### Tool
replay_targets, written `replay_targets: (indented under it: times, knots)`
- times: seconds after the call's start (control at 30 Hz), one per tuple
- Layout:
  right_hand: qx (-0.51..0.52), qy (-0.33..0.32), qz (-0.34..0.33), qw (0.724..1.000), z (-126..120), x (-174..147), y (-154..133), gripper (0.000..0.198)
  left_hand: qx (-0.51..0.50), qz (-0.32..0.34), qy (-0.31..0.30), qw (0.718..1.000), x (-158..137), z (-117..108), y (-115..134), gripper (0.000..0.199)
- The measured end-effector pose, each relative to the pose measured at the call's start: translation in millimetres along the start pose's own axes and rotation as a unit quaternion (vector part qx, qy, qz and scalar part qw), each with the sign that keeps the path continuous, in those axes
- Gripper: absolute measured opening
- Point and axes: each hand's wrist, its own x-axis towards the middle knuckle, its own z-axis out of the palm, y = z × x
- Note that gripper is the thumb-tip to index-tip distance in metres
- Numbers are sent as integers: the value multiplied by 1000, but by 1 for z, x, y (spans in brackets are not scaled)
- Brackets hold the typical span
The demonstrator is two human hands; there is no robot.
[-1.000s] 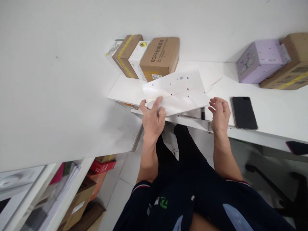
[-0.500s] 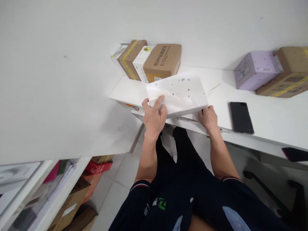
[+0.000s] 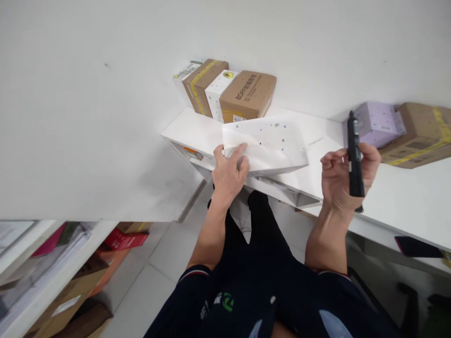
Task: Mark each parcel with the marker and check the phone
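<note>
A long white box [image 3: 271, 152] with small blue and dark dots lies on the white desk, near its front edge. My left hand [image 3: 229, 173] rests on the box's left end, its index finger stretched over the top and the thumb apart at the side. Raised above the desk to the right, my right hand [image 3: 338, 180] grips a slim black tool [image 3: 355, 162] upright between thumb and fingers. It looks like a box cutter; no blade can be made out. Behind this hand the phone is almost wholly hidden.
Brown and white cartons [image 3: 248, 94] stand against the wall behind the white box. A lilac box [image 3: 378, 122] and a taped brown carton [image 3: 419, 134] sit at the right. Below the desktop, an opening [image 3: 306, 200] shows at the front. Shelves with boxes [image 3: 81, 281] stand lower left.
My right hand has come up from the desk's front edge, moving right, and now holds the black tool. My left hand stays on the white box. The view has shifted slightly.
</note>
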Motion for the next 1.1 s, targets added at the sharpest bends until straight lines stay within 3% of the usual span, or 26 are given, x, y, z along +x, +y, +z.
replay_targets:
  times: [0.1, 0.17, 0.27, 0.4, 0.57, 1.1]
  knots:
    - [-26, -15, -97, 995, 27, -2, -17, 36, 93, -4, -27, 995, -1, -3, 6, 40]
    - [-1, -9, -127, 992, 47, -4, -21, 31, 132, -9, -34, 991, -3, -5, 10, 40]
    - [16, -19, -111, 993, 73, -7, -19, 18, 142, -12, -30, 989, -4, -6, 12, 39]
    - [-20, -93, -76, 993, 96, -8, -7, 20, 142, -7, -24, 989, -4, -4, 10, 39]
    - [-70, -152, -29, 985, 97, -10, 5, 27, 142, 3, -13, 990, -3, -2, 8, 38]
    - [-133, -247, -9, 960, 90, -6, 1, 22, 152, -4, -13, 988, -1, -2, 11, 38]
